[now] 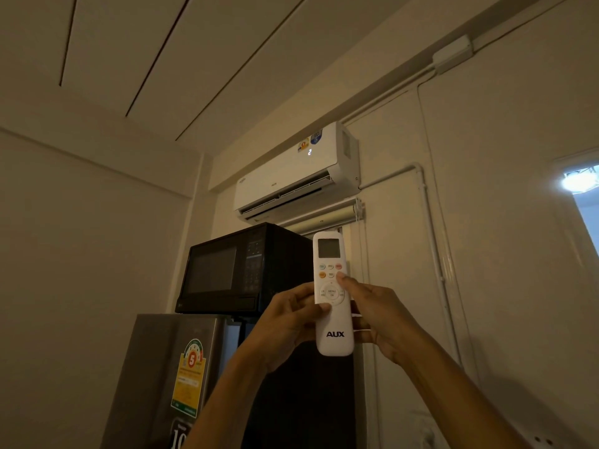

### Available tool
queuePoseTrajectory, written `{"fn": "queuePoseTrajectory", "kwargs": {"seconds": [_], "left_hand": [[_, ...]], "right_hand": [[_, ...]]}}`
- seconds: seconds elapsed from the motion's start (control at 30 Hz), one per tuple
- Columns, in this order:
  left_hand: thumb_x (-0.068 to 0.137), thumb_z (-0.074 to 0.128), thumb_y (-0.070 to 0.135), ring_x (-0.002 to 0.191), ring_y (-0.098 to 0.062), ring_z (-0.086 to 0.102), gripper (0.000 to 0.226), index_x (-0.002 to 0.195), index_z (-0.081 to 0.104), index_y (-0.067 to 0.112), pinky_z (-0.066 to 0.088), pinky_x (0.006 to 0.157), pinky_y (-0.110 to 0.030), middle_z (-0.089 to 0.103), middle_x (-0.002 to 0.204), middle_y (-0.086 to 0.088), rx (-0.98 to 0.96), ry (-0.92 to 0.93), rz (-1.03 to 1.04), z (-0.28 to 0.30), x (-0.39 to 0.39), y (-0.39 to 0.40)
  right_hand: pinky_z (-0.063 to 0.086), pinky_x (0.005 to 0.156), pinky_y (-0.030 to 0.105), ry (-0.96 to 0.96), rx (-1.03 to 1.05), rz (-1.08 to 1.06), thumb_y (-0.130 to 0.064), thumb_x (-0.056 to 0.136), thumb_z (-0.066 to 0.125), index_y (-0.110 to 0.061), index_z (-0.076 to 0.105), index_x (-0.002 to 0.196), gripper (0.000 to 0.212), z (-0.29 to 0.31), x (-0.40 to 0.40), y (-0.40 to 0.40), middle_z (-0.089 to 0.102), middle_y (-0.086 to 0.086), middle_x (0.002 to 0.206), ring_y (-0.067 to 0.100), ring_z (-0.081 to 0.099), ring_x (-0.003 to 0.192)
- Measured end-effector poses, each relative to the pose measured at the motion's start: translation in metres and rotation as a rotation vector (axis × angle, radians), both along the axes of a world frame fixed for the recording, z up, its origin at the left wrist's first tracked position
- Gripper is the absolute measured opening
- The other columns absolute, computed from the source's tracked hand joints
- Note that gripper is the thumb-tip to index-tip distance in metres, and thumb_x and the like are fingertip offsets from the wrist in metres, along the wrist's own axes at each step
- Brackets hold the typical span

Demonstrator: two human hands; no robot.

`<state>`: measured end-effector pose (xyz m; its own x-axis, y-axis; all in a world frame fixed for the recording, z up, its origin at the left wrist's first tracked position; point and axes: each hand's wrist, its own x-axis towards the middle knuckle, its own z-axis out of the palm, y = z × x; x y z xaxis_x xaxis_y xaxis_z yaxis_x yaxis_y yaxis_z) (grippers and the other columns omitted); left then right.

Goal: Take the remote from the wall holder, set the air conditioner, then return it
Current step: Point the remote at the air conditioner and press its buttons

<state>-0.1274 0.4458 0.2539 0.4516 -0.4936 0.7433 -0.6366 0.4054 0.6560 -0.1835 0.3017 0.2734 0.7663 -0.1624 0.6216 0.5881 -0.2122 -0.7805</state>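
A white AUX remote is held upright in front of me, its small screen at the top and buttons facing me. My left hand grips its left side with the thumb lying across the body. My right hand holds the right side, and its thumb tip rests on a button in the second row. High on the wall, the white air conditioner has its flap open and a lit digit on its front. The wall holder is not in view.
A black microwave sits on a grey fridge below the air conditioner. A rolled blind hangs under the unit. White pipes run down the right wall. A bright window is at the far right.
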Motion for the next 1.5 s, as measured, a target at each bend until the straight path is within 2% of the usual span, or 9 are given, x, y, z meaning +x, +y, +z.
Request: {"fn": "queuePoseTrajectory", "kwargs": {"seconds": [0.2, 0.33, 0.5, 0.63, 0.77, 0.9, 1.07, 1.3, 1.5], "left_hand": [[0.089, 0.049, 0.002, 0.099, -0.021, 0.069, 0.033, 0.116, 0.055, 0.020, 0.060, 0.077, -0.035, 0.074, 0.099, 0.000, 0.006, -0.005, 0.010, 0.000, -0.001, 0.000], [0.090, 0.048, 0.002, 0.100, -0.021, 0.068, 0.033, 0.115, 0.055, 0.022, 0.060, 0.077, -0.034, 0.074, 0.100, 0.000, 0.013, -0.003, 0.007, 0.000, -0.001, 0.000], [0.089, 0.049, 0.001, 0.099, -0.021, 0.069, 0.034, 0.115, 0.055, 0.022, 0.060, 0.076, -0.034, 0.073, 0.101, -0.001, 0.019, 0.011, 0.007, -0.002, 0.000, 0.001], [0.090, 0.048, 0.002, 0.102, -0.022, 0.068, 0.035, 0.119, 0.053, 0.021, 0.059, 0.078, -0.035, 0.069, 0.108, -0.005, 0.030, 0.011, 0.015, -0.001, 0.001, 0.002], [0.090, 0.048, 0.000, 0.096, -0.018, 0.070, 0.033, 0.111, 0.056, 0.024, 0.060, 0.073, -0.031, 0.075, 0.096, 0.002, 0.031, 0.007, 0.007, -0.001, 0.003, 0.002], [0.090, 0.048, 0.001, 0.095, -0.018, 0.070, 0.033, 0.112, 0.055, 0.024, 0.060, 0.072, -0.030, 0.076, 0.095, 0.004, 0.038, 0.001, 0.008, -0.001, 0.004, 0.002], [0.089, 0.048, 0.000, 0.097, -0.019, 0.069, 0.033, 0.111, 0.056, 0.024, 0.060, 0.075, -0.034, 0.074, 0.098, 0.001, 0.030, 0.011, 0.009, -0.001, 0.007, 0.002], [0.089, 0.049, 0.000, 0.100, -0.022, 0.068, 0.034, 0.113, 0.056, 0.024, 0.059, 0.078, -0.036, 0.072, 0.102, -0.001, 0.026, 0.022, 0.009, -0.002, 0.010, 0.003], [0.090, 0.048, 0.000, 0.098, -0.019, 0.069, 0.034, 0.112, 0.055, 0.024, 0.060, 0.075, -0.033, 0.075, 0.097, 0.002, 0.031, 0.023, 0.002, -0.002, 0.011, 0.005]], "right_hand": [[0.054, 0.052, 0.030, -0.015, -0.003, -0.026, -0.042, 0.086, 0.054, -0.026, 0.057, 0.090, 0.017, -0.001, 0.000, 0.001, 0.066, 0.000, 0.082, 0.017, 0.066, 0.069], [0.053, 0.051, 0.030, -0.002, 0.004, -0.045, -0.042, 0.086, 0.054, -0.022, 0.058, 0.095, 0.023, 0.000, -0.002, 0.002, 0.066, 0.000, 0.082, 0.017, 0.066, 0.068], [0.056, 0.058, 0.034, 0.039, 0.008, -0.033, -0.041, 0.085, 0.055, -0.015, 0.061, 0.104, 0.032, -0.001, -0.002, 0.003, 0.067, 0.003, 0.085, 0.019, 0.067, 0.071], [0.054, 0.053, 0.032, 0.038, 0.024, -0.030, -0.040, 0.085, 0.056, -0.017, 0.060, 0.099, 0.028, -0.003, 0.000, 0.004, 0.067, 0.003, 0.083, 0.018, 0.066, 0.070], [0.055, 0.055, 0.033, 0.034, 0.024, -0.024, -0.040, 0.085, 0.056, -0.017, 0.060, 0.099, 0.026, -0.003, 0.001, 0.003, 0.067, 0.004, 0.085, 0.019, 0.067, 0.071], [0.055, 0.055, 0.033, 0.027, 0.016, -0.023, -0.040, 0.086, 0.055, -0.019, 0.060, 0.099, 0.025, -0.003, 0.002, 0.003, 0.067, 0.004, 0.086, 0.019, 0.067, 0.072], [0.055, 0.056, 0.033, 0.033, 0.018, -0.026, -0.040, 0.086, 0.056, -0.020, 0.060, 0.096, 0.023, -0.003, 0.004, 0.003, 0.067, 0.004, 0.086, 0.020, 0.067, 0.073], [0.051, 0.049, 0.029, 0.028, 0.011, -0.020, -0.039, 0.086, 0.055, -0.023, 0.058, 0.086, 0.016, -0.003, 0.007, 0.004, 0.066, 0.002, 0.082, 0.017, 0.066, 0.068], [0.053, 0.053, 0.031, 0.041, 0.014, -0.016, -0.039, 0.086, 0.055, -0.020, 0.059, 0.095, 0.022, -0.003, 0.008, 0.006, 0.066, 0.003, 0.084, 0.018, 0.066, 0.070]]}}
